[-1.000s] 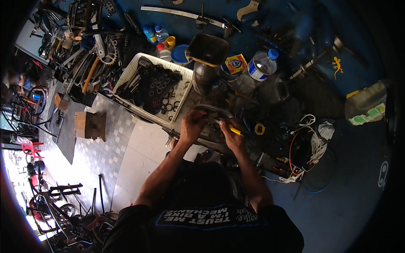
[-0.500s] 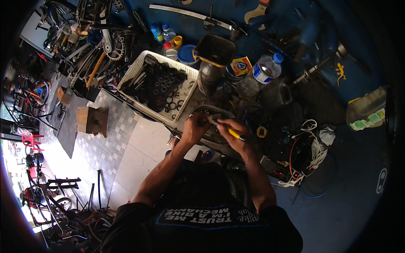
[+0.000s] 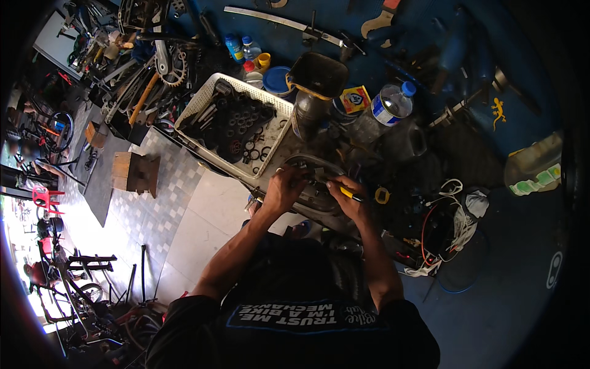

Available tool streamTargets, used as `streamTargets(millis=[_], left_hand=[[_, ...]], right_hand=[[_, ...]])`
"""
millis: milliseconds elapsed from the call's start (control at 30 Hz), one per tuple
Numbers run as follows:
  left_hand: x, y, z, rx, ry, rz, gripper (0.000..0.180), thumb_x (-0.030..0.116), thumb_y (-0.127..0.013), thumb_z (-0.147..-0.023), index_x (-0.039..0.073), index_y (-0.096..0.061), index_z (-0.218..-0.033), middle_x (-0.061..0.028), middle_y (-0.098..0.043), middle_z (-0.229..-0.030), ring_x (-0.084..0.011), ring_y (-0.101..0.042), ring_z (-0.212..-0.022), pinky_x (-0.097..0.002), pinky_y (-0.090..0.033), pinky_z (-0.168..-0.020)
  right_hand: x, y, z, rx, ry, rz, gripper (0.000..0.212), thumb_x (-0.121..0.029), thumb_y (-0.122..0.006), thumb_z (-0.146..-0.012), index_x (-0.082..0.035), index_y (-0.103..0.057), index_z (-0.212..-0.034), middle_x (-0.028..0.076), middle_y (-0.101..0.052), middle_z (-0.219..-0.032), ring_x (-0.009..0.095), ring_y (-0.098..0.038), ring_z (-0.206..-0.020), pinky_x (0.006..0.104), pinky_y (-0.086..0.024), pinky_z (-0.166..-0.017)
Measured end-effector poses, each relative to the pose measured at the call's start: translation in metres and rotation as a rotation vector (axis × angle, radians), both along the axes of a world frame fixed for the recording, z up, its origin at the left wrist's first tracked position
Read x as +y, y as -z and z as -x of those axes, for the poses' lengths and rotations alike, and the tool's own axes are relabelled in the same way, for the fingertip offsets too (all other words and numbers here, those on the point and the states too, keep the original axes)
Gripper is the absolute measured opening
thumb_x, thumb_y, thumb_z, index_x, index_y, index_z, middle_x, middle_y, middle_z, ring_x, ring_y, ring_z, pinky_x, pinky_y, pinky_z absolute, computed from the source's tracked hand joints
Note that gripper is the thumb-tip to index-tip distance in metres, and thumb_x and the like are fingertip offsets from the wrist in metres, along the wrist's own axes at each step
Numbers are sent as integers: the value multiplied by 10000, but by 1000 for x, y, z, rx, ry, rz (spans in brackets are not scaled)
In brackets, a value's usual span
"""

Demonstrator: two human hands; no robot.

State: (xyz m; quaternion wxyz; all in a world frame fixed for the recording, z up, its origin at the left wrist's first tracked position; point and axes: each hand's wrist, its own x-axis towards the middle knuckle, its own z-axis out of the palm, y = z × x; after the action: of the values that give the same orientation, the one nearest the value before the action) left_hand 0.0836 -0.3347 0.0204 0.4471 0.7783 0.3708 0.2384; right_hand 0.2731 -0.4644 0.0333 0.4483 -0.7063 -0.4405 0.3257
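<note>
Yellow-handled tool [image 3: 350, 194] is being pinched in the right hand [image 3: 354, 208] above the bench [image 3: 264, 183]. At left, a white basket [image 3: 270, 129] is holding small dark parts [image 3: 239, 122]; the left hand [image 3: 285, 190] is curling inward, and whether it is pinching anything I cannot tell; a dark rounded tray [image 3: 326, 163] is sitting beneath both hands; a yellow ring [image 3: 381, 195] is lying nearby; white cables [image 3: 462, 222] are sprawling farther right.

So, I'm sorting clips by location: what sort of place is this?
Most likely a bicycle repair workshop: there's a toothed chainring at upper left, a white basket of small parts, and a wheel at lower left.
</note>
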Motion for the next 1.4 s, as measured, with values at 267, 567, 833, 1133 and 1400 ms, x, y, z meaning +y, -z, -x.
streamTargets(millis=[267,567,833,1133,1400], left_hand=[[7,-45,-9,-146,186,-41,336,107,-774,-881,57,-740,-1211,-179,-746,-1063,-370,-735,-1013,-428,-595,-846],[-24,-8,-37,250,379,-288,361,214,-727,-901,59,-712,-1226,-223,-670,-1331,-387,-726,-1105,-481,-623,-870],[6,-43,-7,150,378,-272,380,175,-707,-920,133,-694,-1297,-175,-651,-1377,-375,-744,-1033,-469,-628,-872],[162,-82,107,53,56,-198,260,139,-749,-910,141,-765,-1170,-115,-779,-1065,-347,-770,-875,-442,-618,-790],[284,-38,174,388,-170,-306,239,147,-782,-882,41,-768,-1096,-157,-792,-1044,-318,-777,-994,-404,-606,-868]], right_hand=[[-22,26,-11,39,144,-27,265,-262,-722,-1034,-20,-747,-1139,53,-762,-926,122,-701,-853,293,-544,-759],[-54,36,-16,35,290,48,203,-179,-720,-1025,-6,-743,-1127,50,-756,-993,122,-677,-913,277,-537,-812],[-44,18,3,-2,399,65,226,-187,-744,-1007,2,-749,-1132,44,-762,-1010,114,-678,-936,282,-531,-851],[2,-12,34,-74,414,36,229,-189,-751,-1001,-7,-751,-1140,40,-758,-1007,109,-677,-934,279,-519,-864],[8,-11,40,-161,445,97,291,-252,-746,-996,-29,-750,-1182,63,-780,-983,121,-704,-895,285,-523,-861]])
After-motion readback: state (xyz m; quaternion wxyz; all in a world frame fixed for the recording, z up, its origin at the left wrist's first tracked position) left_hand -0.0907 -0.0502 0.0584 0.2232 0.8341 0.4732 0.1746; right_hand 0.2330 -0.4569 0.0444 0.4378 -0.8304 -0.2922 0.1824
